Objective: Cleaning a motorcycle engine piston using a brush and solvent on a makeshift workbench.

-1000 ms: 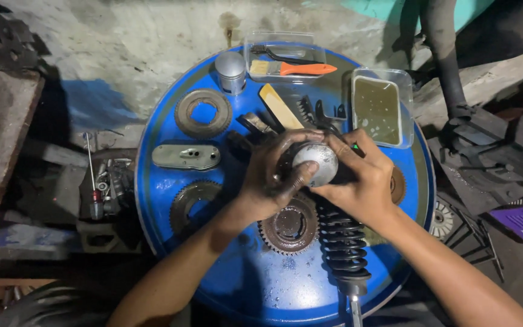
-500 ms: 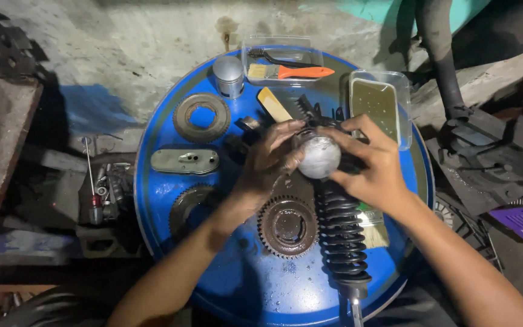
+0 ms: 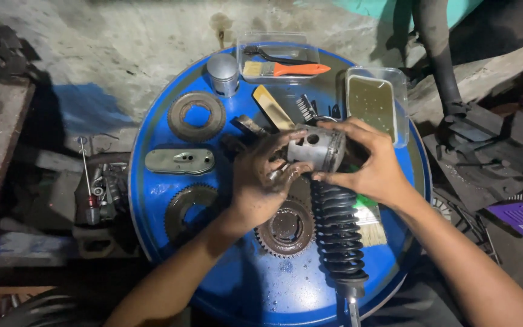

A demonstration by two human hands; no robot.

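Both my hands hold a silver engine piston (image 3: 318, 147) above a round blue drum top (image 3: 249, 290). My left hand (image 3: 261, 181), greasy and dark, grips its near end with fingers curled under it. My right hand (image 3: 371, 165) wraps the far end from the right. The piston lies sideways, with its pin hole facing up. Right below it a black coil-spring shock absorber (image 3: 337, 233) lies lengthwise on the drum, beside a toothed sprocket gear (image 3: 286, 229).
On the drum lie a second piston (image 3: 223, 74), a ring gear (image 3: 197, 115), an oval metal cover (image 3: 179, 161), another gear (image 3: 189, 209), an orange-handled brush (image 3: 286, 69) in a clear tray, a tray of dark liquid (image 3: 371, 103) and a yellow-handled tool (image 3: 272, 108). Scrap parts surround the drum.
The piston has been turned from crown-up to lying sideways, and both hands have lifted it slightly higher and farther up the drum.
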